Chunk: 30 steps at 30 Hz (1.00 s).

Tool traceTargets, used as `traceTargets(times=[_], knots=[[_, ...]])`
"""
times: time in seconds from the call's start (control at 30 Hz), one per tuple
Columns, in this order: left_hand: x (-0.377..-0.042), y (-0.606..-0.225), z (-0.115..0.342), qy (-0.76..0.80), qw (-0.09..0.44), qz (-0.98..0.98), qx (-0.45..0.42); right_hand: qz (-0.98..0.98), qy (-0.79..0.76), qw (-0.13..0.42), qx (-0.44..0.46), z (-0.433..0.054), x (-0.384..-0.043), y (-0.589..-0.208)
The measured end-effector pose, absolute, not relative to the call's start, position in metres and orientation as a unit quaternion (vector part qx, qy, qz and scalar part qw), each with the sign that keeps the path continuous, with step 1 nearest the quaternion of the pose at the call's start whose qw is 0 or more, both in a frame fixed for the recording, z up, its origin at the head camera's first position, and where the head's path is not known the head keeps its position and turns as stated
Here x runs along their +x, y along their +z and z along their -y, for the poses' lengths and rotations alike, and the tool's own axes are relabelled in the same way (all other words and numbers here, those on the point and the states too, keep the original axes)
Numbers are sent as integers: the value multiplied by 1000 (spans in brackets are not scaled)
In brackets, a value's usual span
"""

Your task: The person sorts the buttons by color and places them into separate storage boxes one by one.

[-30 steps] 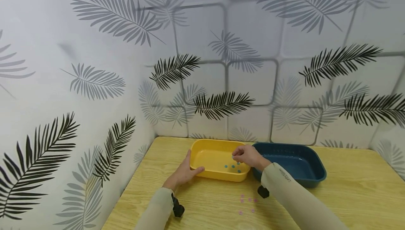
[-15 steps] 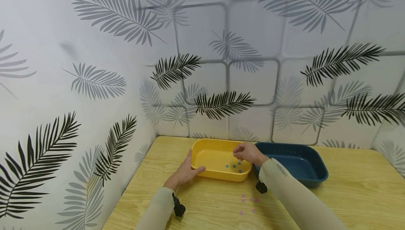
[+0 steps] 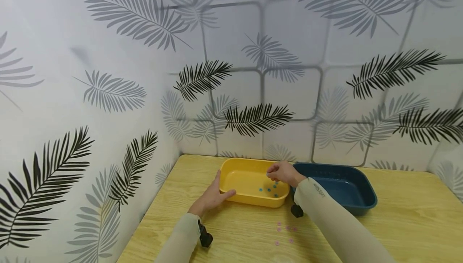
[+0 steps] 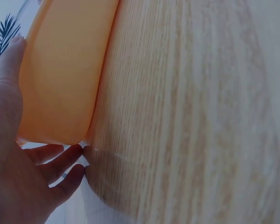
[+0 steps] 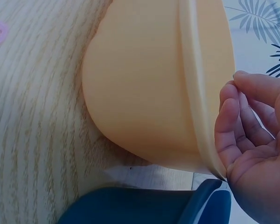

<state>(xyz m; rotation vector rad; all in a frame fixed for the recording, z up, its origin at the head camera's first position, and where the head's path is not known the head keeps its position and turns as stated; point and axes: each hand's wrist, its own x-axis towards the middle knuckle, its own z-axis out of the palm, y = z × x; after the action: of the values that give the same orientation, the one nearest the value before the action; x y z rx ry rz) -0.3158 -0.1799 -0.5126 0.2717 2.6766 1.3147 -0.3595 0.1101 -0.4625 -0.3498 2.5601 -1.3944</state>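
My left hand (image 3: 211, 194) holds the left end of a yellow plastic basin (image 3: 249, 199), thumb at the near rim and fingers round the end wall. In the left wrist view, the fingers curl at the basin's (image 4: 65, 70) end. Over the basin's right part, my right hand (image 3: 283, 173) pinches a small blue button (image 3: 268, 174) between thumb and fingertips; that button is hidden in the right wrist view, where the hand (image 5: 256, 126) is at the rim. Several blue buttons (image 3: 269, 190) lie on the basin floor below.
A dark blue basin (image 3: 361, 202) stands right of the yellow one, close beside it. Several pink buttons (image 3: 287, 228) lie scattered on the wooden table (image 3: 238, 235) in front. Behind the table rises a leaf-patterned wall (image 3: 282, 138).
My right hand has lifted slightly over the yellow basin, and another blue button shows below its fingers. The left hand keeps its hold. The head view has shifted a little.
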Motion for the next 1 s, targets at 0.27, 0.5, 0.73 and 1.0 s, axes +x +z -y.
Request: traceTargets(times=[0.27,0.5,0.73,1.0], knots=[[-317,-515,181,441,72,-890,91,-870,-467,111,-110,-108,-362,-461],[-317,-515,180,440,70,-890,93,-872,-467,106,-97,-105,-367,-463],[-316,-517,176,441,73,-890,93,-876,-462,101,-95,-110,-366,-467],[-318,-516,180,441,69,-890,92,-879,-446,98,-139,-116,-354,-456]])
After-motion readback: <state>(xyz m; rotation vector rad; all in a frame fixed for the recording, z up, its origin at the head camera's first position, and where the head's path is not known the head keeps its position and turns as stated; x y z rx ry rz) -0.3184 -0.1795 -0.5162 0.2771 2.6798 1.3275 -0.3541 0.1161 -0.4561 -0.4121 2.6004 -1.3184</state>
